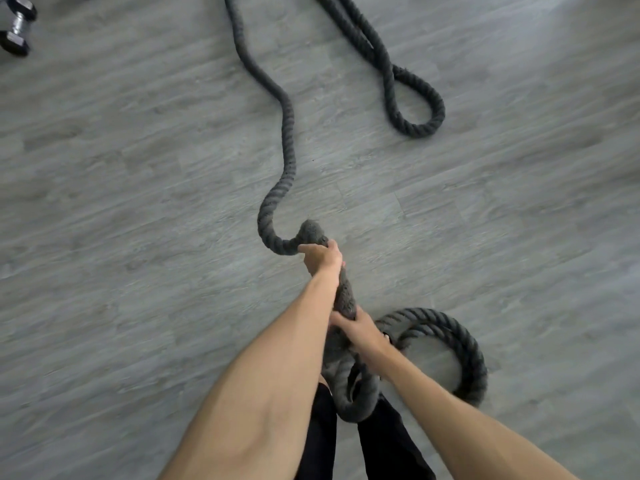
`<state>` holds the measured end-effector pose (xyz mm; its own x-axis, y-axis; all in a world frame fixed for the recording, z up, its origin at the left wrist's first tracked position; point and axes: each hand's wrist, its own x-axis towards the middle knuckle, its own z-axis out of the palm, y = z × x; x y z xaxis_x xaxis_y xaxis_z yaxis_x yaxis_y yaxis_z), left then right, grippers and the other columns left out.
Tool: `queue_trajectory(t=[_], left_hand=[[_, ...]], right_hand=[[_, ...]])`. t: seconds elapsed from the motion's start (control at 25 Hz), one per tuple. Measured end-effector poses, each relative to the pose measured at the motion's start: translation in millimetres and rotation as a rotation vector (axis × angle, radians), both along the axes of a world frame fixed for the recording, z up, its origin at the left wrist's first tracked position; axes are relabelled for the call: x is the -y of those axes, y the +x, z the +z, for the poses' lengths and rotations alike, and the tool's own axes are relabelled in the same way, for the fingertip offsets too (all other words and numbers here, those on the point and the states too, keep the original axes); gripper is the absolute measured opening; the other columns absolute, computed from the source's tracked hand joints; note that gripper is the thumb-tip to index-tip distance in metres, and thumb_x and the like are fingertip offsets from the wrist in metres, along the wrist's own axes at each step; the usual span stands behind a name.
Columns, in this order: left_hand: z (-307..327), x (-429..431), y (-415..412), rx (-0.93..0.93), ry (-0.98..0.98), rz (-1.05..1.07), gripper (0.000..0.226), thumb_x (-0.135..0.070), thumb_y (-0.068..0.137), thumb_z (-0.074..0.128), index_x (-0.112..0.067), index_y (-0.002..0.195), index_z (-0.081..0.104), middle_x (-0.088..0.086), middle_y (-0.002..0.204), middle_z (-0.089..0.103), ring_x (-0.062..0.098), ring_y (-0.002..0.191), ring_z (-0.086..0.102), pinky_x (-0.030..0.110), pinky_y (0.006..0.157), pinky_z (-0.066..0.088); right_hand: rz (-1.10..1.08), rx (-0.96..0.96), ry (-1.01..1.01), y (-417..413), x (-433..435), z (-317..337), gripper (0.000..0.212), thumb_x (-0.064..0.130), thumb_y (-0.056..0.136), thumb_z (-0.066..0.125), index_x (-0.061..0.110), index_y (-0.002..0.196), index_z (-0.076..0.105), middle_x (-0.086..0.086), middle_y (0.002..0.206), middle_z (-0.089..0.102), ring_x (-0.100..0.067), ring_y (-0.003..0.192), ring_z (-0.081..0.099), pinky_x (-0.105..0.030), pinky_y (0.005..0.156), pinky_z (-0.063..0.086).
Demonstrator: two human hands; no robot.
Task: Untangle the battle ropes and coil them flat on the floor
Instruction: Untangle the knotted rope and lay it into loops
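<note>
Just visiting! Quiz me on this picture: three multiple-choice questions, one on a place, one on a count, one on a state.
1. The dumbbell lies: A) at top left B) inside the coil C) in a hand.
2. Hands holding the battle rope: A) none B) one C) two.
3. The rope by the legs is: A) straight B) coiled C) cut apart.
1 A: it sits on the floor, upper left corner.
2 C: left hand and right hand both grip it.
3 B: its loops curve round on themselves.
</note>
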<state>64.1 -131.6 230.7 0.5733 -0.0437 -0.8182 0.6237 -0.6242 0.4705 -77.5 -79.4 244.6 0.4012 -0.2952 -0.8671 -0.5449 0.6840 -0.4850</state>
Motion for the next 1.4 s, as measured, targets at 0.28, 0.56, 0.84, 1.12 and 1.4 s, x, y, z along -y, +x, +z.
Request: queue_trajectory(t=[0.28,0.56,0.84,1.12,1.4], left_hand=[[-37.4,-43.4,16.1,-0.045,0.096,0.032,0.072,-0.025,0.068,0.085,-0.010,0.119,0.035,0.020,0.111,0.062,0.041,0.083,0.071,0.049,0.072,0.060],[-29.9,-100.4,23.5,-0.560,-0.268,0.480,0.022,-0.021,0.095,0.059,-0.003,0.105,0.052,0.018,0.087,0.064,0.026,0.064,0.066,0.033,0.054,0.057],[-17.9,-84.3,5.5,0.099,0.222,0.133,0.051,-0.016,0.096,0.054,-0.009,0.139,0.028,0.021,0.119,0.061,0.040,0.091,0.067,0.043,0.077,0.055],[-14.8,-111.6,10.3,0.255,0.199,0.002,0.046,-0.022,0.093,0.060,-0.004,0.129,0.036,0.021,0.118,0.061,0.040,0.103,0.062,0.037,0.074,0.043],[-38.7,-146.5,24.5,-0.603,-0.101,0.244,0.023,-0.017,0.095,0.060,0.000,0.103,0.048,0.020,0.084,0.058,0.033,0.075,0.062,0.052,0.082,0.053]], right_hand=[[-0.064,-0.043,0.376,11.6,-24.0,-3.0,0.018,0.025,0.068,0.065,0.010,0.065,0.056,-0.011,0.058,0.050,-0.023,0.050,0.046,-0.030,0.056,0.046],[0.283,0.156,0.836,29.3,23.0,7.6,0.017,0.023,0.079,0.055,0.011,0.073,0.045,0.000,0.049,0.039,-0.012,0.040,0.037,-0.024,0.045,0.042],[0.634,-0.263,-0.058,29.2,-19.6,-8.7,0.032,0.032,0.086,0.073,0.007,0.100,0.061,-0.010,0.092,0.067,-0.022,0.083,0.065,-0.031,0.073,0.048],[0.626,-0.339,-0.310,46.1,-73.8,-4.0,0.045,0.048,0.079,0.063,0.007,0.099,0.062,-0.008,0.098,0.069,-0.028,0.092,0.068,-0.038,0.075,0.055],[0.932,-0.220,0.078,33.3,-12.9,-13.8,0.027,0.049,0.087,0.060,0.022,0.085,0.064,0.003,0.085,0.068,-0.010,0.071,0.063,-0.026,0.064,0.047]])
